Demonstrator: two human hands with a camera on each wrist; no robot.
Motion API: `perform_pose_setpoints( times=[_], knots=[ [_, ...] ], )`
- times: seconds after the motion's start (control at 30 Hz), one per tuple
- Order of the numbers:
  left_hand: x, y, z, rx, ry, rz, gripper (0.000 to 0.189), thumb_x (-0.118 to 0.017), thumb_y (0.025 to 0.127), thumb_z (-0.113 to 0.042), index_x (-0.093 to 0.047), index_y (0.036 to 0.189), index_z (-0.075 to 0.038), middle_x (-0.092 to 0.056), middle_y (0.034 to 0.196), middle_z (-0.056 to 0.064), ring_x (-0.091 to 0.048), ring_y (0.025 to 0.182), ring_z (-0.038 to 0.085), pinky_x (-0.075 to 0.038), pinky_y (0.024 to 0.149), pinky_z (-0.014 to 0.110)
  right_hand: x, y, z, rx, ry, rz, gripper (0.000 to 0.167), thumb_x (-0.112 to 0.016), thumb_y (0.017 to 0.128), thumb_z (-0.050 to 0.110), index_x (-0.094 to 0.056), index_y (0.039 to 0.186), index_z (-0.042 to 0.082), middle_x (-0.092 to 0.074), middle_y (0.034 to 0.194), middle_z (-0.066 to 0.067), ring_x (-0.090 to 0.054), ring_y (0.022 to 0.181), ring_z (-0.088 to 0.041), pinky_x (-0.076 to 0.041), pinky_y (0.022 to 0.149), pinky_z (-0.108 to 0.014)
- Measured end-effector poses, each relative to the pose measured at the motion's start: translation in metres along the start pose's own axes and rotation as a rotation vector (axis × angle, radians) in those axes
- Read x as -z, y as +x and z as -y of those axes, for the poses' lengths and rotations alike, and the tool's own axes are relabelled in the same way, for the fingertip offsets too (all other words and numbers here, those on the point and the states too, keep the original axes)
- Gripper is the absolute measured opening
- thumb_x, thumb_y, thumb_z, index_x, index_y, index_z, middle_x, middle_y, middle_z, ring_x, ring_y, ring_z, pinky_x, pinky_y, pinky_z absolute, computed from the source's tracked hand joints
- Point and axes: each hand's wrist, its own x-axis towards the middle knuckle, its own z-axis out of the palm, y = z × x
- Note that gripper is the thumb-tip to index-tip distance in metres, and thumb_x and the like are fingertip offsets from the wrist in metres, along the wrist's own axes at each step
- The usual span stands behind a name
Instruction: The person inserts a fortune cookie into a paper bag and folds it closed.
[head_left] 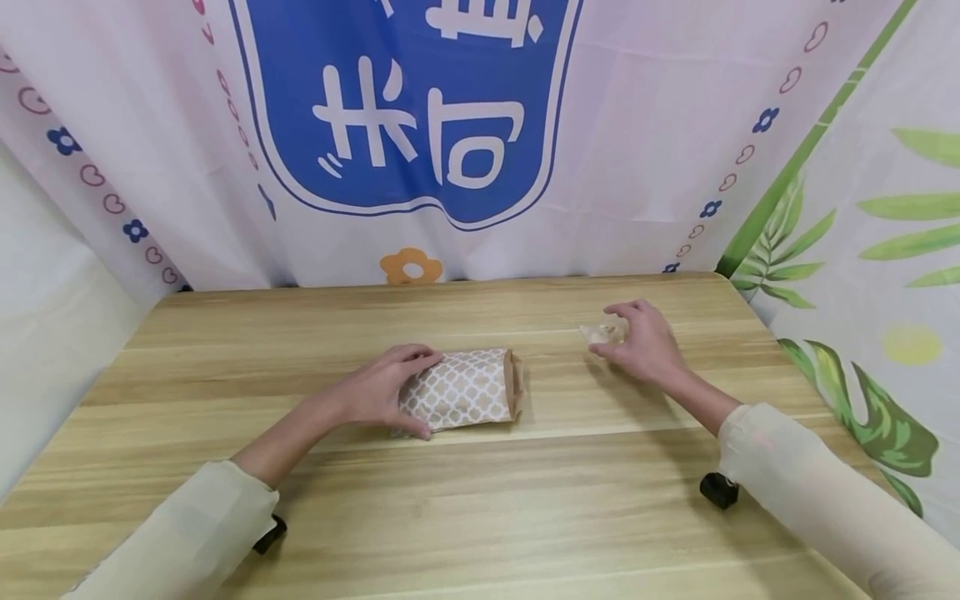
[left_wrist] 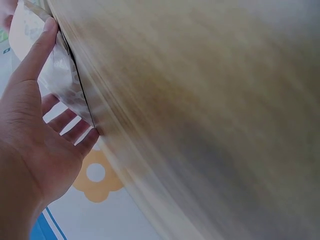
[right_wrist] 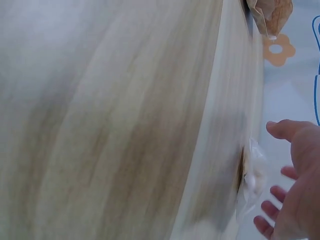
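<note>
A paper bag [head_left: 461,387] with a white lattice pattern lies on its side on the wooden table, its brown opening facing right. My left hand [head_left: 386,387] holds its left end, thumb along the near side and fingers along the far side. The left wrist view shows the bag [left_wrist: 62,75] between thumb and fingers. To the right lies a small clear plastic packet [head_left: 603,332] with something pale inside. Around it my right hand [head_left: 645,342] is spread, thumb and fingers apart. In the right wrist view, the packet [right_wrist: 254,177] sits just beyond those fingers.
The wooden table [head_left: 480,508] ends at a printed cloth backdrop [head_left: 637,167] behind it. A leaf-patterned cloth [head_left: 900,333] hangs along the right side. Black wrist devices show under the left sleeve [head_left: 202,517] and the right sleeve [head_left: 817,475].
</note>
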Motion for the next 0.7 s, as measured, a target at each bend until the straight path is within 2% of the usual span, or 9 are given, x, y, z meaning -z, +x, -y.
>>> perform_pose_setpoints(
  times=[0.23, 0.4, 0.5, 0.7],
  knots=[
    [-0.0009, -0.0005, 0.0006, 0.011, 0.011, 0.006, 0.112, -0.09, 0.073, -0.056, -0.042, 0.156, 0.002, -0.04, 0.157, 0.026, -0.037, 0.146, 0.045, -0.037, 0.115, 0.063, 0.0001, 0.0012, -0.0014, -0.188, -0.034, 0.034, 0.096, -0.086, 0.082, 0.046, -0.041, 0.148, -0.005, -0.046, 0.139, -0.034, -0.045, 0.126, -0.048, -0.039, 0.106, -0.065],
    [-0.0015, -0.0007, 0.0004, -0.002, 0.007, -0.002, 0.112, -0.09, 0.073, -0.056, -0.042, 0.156, 0.003, -0.041, 0.156, 0.026, -0.037, 0.145, 0.046, -0.038, 0.115, 0.063, 0.0003, 0.0021, -0.0015, -0.287, -0.041, 0.058, 0.107, -0.087, 0.076, 0.055, -0.038, 0.147, -0.009, -0.046, 0.135, -0.036, -0.049, 0.118, -0.047, -0.042, 0.102, -0.063],
    [-0.002, -0.0009, 0.0005, -0.003, 0.0, -0.002, 0.112, -0.09, 0.073, -0.055, -0.041, 0.156, 0.003, -0.04, 0.156, 0.026, -0.037, 0.145, 0.046, -0.038, 0.115, 0.063, 0.0009, 0.0023, -0.0026, -0.299, -0.037, 0.078, 0.107, -0.089, 0.074, 0.055, -0.04, 0.144, -0.01, -0.046, 0.133, -0.035, -0.049, 0.115, -0.047, -0.041, 0.101, -0.062],
    [-0.0018, -0.0009, 0.0009, -0.003, -0.005, -0.008, 0.112, -0.091, 0.072, -0.053, -0.042, 0.155, 0.004, -0.041, 0.156, 0.027, -0.037, 0.145, 0.046, -0.038, 0.115, 0.063, 0.0006, 0.0026, -0.0054, -0.237, -0.057, 0.141, 0.097, -0.088, 0.075, 0.048, -0.045, 0.144, -0.005, -0.046, 0.132, -0.034, -0.044, 0.117, -0.046, -0.039, 0.099, -0.061]
  ],
)
